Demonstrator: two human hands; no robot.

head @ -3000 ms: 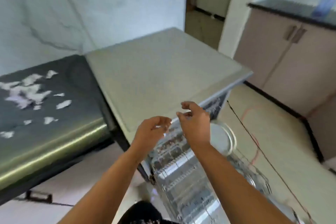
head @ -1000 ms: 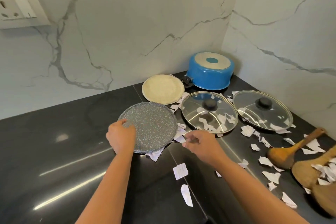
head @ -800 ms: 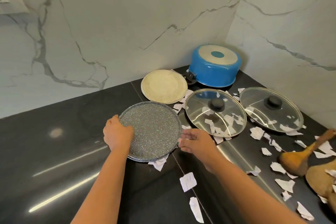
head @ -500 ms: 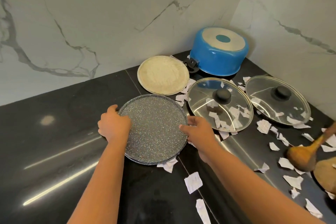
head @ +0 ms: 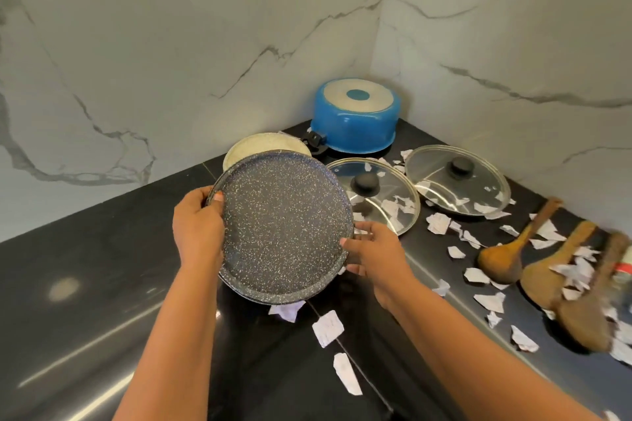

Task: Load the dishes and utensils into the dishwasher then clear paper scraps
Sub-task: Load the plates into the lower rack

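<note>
Left thumb (head: 216, 197) laid over the upper left rim of the speckled plate (head: 284, 229), the other fingers of the left hand (head: 196, 225) curled behind that rim and out of sight, so that the hand grips the edge; right thumb (head: 346, 243) pressed on the lower right rim, with the fingers (head: 355, 269) of the right hand (head: 376, 256) curled beneath it, so that this hand grips the opposite edge. The speckled plate, dark with pale flecks and round, is held between both hands above the black counter (head: 85, 267), tilted with its face toward the camera; whether its near rim touches the counter cannot be told. Its far edge overlaps, in this view, a cream plate (head: 253, 147) lying flat behind it. Just beyond the cream plate, in the corner of the marble wall (head: 171, 44), a blue pot (head: 355, 120) stands upside down. To the right of the speckled plate lies a glass lid (head: 383, 195) with a black knob, and beside that a second glass lid (head: 458, 181) of the same kind. Paper scraps (head: 327, 328) are strewn over the counter around and under the lids, and in front of the plate. Farther right, three wooden spoons (head: 513, 249) lie side by side, bowls toward the camera, with scraps on and between them; the rightmost is blurred
</note>
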